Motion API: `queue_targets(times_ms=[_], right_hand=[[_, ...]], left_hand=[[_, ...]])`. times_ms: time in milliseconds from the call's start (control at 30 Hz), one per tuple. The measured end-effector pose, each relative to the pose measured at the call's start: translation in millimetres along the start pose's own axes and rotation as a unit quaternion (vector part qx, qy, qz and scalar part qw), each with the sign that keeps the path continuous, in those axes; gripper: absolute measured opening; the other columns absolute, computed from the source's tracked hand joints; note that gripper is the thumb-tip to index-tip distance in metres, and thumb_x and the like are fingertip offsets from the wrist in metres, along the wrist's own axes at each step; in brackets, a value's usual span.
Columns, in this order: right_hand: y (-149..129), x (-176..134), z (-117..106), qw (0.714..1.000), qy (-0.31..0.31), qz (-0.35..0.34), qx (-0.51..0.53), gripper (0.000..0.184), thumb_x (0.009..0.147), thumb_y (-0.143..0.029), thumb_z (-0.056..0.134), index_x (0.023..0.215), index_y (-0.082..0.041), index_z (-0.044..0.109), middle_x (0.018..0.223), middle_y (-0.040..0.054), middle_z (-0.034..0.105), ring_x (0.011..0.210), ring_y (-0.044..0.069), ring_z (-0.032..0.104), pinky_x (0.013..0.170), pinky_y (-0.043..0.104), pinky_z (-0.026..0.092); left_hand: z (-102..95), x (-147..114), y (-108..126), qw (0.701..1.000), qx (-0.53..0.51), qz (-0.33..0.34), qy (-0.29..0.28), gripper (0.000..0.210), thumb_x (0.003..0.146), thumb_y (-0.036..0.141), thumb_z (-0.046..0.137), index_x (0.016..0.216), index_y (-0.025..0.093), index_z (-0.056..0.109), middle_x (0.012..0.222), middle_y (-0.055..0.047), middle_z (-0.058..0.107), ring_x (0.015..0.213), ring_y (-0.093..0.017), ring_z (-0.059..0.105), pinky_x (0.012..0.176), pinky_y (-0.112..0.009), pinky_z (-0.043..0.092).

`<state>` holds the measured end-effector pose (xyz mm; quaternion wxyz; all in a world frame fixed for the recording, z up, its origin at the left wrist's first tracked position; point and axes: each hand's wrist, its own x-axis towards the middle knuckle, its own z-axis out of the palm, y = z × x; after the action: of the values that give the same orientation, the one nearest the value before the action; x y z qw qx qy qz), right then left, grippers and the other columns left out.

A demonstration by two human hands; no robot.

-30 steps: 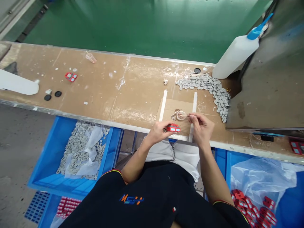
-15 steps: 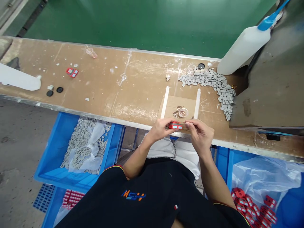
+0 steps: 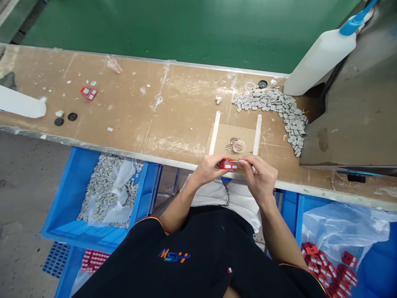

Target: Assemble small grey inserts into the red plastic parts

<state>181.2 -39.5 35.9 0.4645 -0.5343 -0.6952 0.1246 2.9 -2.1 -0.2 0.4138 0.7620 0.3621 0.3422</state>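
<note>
My left hand (image 3: 208, 169) is closed on a small red block-shaped plastic part with pale window patches (image 3: 228, 164), held over the front edge of the workbench. From the other side, my right hand (image 3: 261, 175) pinches a thin wooden stick (image 3: 235, 161) that lies along the top of the red part. Whether the stick's tip touches it I cannot tell. Just beyond the hands, a small clear cup (image 3: 239, 147) sits on a cardboard sheet (image 3: 238, 131) between two white strips, with shiny smears beside it.
Small grey tiles (image 3: 288, 111) lie heaped at right near a large white bottle (image 3: 321, 62). A blue bin (image 3: 58, 219) at lower left holds more tiles; another bin (image 3: 376, 252) at lower right holds red parts. A red piece (image 3: 89, 93) lies far left.
My right hand has shifted slightly left, bringing the stick further over the red part. My left hand stays nearly still. The view has turned a little.
</note>
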Motion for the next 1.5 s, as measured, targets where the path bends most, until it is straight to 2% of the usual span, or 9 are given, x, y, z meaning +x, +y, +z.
queue_targets(times_ms=[300, 600, 833, 900, 1000, 1067, 1200, 1333, 1500], right_hand=[[3, 0, -2, 0.998, -0.044, 0.025, -0.025, 0.028, 0.101, -0.035, 0.052, 0.083, -0.023, 0.070, 0.079, 0.0054, 0.075, 0.071, 0.018, 0.070, 0.067, 0.029, 0.056], [-1, 0, -2, 0.999, -0.035, 0.033, -0.003, 0.025, 0.100, -0.031, 0.054, 0.082, -0.023, 0.069, 0.078, 0.0040, 0.075, 0.070, 0.017, 0.070, 0.065, 0.028, 0.055], [16, 15, -11, 0.992, 0.086, 0.089, 0.010, 0.022, 0.095, -0.033, 0.061, 0.077, -0.022, 0.069, 0.075, 0.0029, 0.072, 0.070, 0.018, 0.067, 0.065, 0.031, 0.053], [26, 19, -8, 0.992, 0.088, 0.090, 0.005, 0.023, 0.095, -0.034, 0.061, 0.077, -0.022, 0.069, 0.075, 0.0035, 0.070, 0.071, 0.018, 0.066, 0.065, 0.031, 0.052], [36, 20, -1, 0.997, 0.022, 0.076, 0.009, 0.021, 0.096, -0.034, 0.059, 0.083, -0.022, 0.071, 0.082, 0.0048, 0.068, 0.073, 0.018, 0.064, 0.066, 0.032, 0.052], [38, 22, 1, 0.997, -0.027, 0.068, -0.001, 0.020, 0.096, -0.037, 0.058, 0.097, -0.022, 0.072, 0.094, 0.0076, 0.068, 0.083, 0.021, 0.066, 0.072, 0.034, 0.054], [48, 49, -4, 0.996, -0.064, 0.053, -0.033, 0.029, 0.097, -0.039, 0.055, 0.118, -0.024, 0.066, 0.113, 0.0105, 0.064, 0.101, 0.024, 0.064, 0.086, 0.039, 0.055], [84, 108, 7, 0.991, -0.112, 0.026, -0.075, 0.018, 0.093, -0.022, 0.055, 0.104, -0.023, 0.069, 0.103, 0.0078, 0.066, 0.082, 0.020, 0.063, 0.079, 0.036, 0.054], [120, 153, 40, 0.970, -0.209, -0.044, -0.115, 0.013, 0.083, -0.013, 0.061, 0.083, -0.024, 0.069, 0.095, 0.0067, 0.067, 0.084, 0.022, 0.060, 0.082, 0.037, 0.051]], left_hand=[[-1.5, 0, -1, 1.000, -0.005, -0.010, -0.012, 0.027, 0.091, 0.036, 0.070, 0.107, 0.015, 0.071, 0.095, -0.007, 0.078, 0.080, -0.015, 0.073, 0.074, -0.025, 0.059], [-3.3, 1, 0, 1.000, -0.017, -0.016, -0.020, 0.026, 0.091, 0.033, 0.070, 0.109, 0.014, 0.069, 0.100, -0.008, 0.078, 0.083, -0.015, 0.073, 0.074, -0.024, 0.060], [-4.9, 0, -1, 0.997, -0.063, -0.046, -0.023, 0.025, 0.089, 0.029, 0.070, 0.108, 0.013, 0.069, 0.099, -0.008, 0.077, 0.082, -0.015, 0.074, 0.077, -0.026, 0.063], [-5.2, 0, -1, 0.996, -0.072, -0.050, -0.024, 0.025, 0.088, 0.029, 0.070, 0.108, 0.013, 0.069, 0.099, -0.008, 0.077, 0.082, -0.015, 0.074, 0.077, -0.026, 0.063], [-6.0, 0, 0, 0.996, -0.075, -0.051, -0.020, 0.026, 0.087, 0.030, 0.072, 0.107, 0.013, 0.070, 0.098, -0.008, 0.077, 0.080, -0.015, 0.073, 0.075, -0.025, 0.063], [-6.6, -1, 0, 0.996, -0.067, -0.054, -0.018, 0.025, 0.087, 0.030, 0.071, 0.106, 0.014, 0.071, 0.096, -0.008, 0.077, 0.079, -0.014, 0.072, 0.072, -0.024, 0.062], [-7.7, -1, 0, 0.997, -0.056, -0.053, -0.021, 0.022, 0.087, 0.029, 0.071, 0.104, 0.014, 0.072, 0.091, -0.007, 0.076, 0.075, -0.014, 0.070, 0.068, -0.023, 0.059], [-9.2, -1, 0, 0.997, -0.061, -0.042, -0.021, 0.025, 0.087, 0.031, 0.070, 0.104, 0.013, 0.071, 0.090, -0.007, 0.076, 0.074, -0.014, 0.070, 0.067, -0.023, 0.058], [-10.4, -3, -1, 0.998, -0.054, -0.035, -0.026, 0.022, 0.088, 0.028, 0.070, 0.104, 0.013, 0.071, 0.088, -0.007, 0.076, 0.073, -0.014, 0.070, 0.067, -0.024, 0.058]])
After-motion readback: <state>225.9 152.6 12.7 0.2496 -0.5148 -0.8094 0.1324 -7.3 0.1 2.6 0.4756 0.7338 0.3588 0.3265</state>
